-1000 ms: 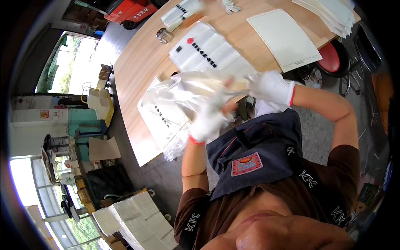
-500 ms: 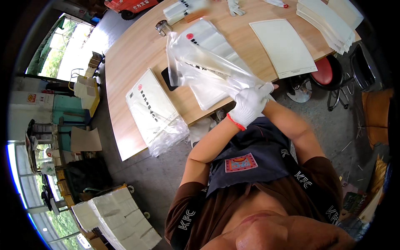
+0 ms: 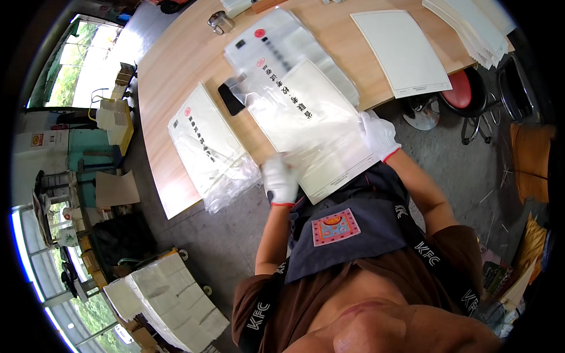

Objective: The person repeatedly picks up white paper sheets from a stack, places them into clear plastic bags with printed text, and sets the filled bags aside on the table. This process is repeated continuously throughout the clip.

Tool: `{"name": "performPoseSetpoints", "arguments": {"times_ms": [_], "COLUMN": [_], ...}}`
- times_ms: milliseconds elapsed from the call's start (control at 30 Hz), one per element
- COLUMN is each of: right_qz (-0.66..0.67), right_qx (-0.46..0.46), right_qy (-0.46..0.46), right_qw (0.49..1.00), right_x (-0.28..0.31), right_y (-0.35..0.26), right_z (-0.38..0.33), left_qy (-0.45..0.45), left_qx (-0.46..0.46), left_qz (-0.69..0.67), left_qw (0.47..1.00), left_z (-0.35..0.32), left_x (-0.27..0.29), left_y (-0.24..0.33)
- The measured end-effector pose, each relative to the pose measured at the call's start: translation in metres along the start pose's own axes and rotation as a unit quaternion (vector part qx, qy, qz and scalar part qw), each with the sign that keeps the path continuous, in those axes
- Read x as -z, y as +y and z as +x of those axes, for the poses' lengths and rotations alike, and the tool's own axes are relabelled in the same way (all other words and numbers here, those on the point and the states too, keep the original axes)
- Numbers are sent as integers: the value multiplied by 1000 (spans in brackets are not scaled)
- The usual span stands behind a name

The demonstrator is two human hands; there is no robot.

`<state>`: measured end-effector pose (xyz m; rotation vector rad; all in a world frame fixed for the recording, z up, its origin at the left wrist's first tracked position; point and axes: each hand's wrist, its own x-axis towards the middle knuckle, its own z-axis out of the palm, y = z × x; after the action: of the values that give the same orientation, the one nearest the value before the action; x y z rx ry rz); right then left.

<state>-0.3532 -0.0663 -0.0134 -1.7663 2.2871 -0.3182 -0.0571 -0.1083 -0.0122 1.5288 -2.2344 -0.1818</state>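
A cream sheet of paper [image 3: 336,181] lies at the table's near edge, its near end sticking out past it. Over most of it spreads a clear printed plastic bag [image 3: 294,106], and the sheet seems to be inside. My right hand [image 3: 379,135], in a white knit glove, closes on the right edge of the bag and sheet. My gloved left hand [image 3: 279,179] is at their left edge, its fingers smeared by motion. Beyond is a stack of clear printed bags [image 3: 318,56]. To the left sits a pile of filled bags [image 3: 203,141].
A dark phone [image 3: 231,99] lies between the pile and the bag. Loose cream sheets [image 3: 403,53] rest at the right, with fanned stacks [image 3: 471,26] farther off. A metal mug [image 3: 220,22] stands at the back. A stool [image 3: 465,88] is tucked by the table's right side.
My hands, together at the lifted empty bag before, have moved apart to its two sides. The bag has come down flat toward me, with a cream sheet now under its film.
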Motion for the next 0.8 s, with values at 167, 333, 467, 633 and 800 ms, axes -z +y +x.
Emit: {"name": "performPoseSetpoints", "arguments": {"times_ms": [167,333,467,633,800], "right_qz": [-3,-34,-23,-84,-19], "right_qx": [94,91,145,87,236], "right_qy": [74,-10,-66,-257,-86], "right_qw": [993,995,987,959,968], "right_x": [28,29,54,52,45], "right_y": [-8,-7,-4,3,1], "right_z": [-21,-28,-80,-157,-133], "left_qy": [12,29,74,-62,-54], "left_qx": [-75,86,127,172,-26], "left_qz": [-60,-97,-245,-391,-376], "left_qw": [995,991,958,902,925], "left_z": [-26,-31,-74,-152,-111], "left_x": [25,1,32,56,46], "left_y": [20,0,21,34,23]}}
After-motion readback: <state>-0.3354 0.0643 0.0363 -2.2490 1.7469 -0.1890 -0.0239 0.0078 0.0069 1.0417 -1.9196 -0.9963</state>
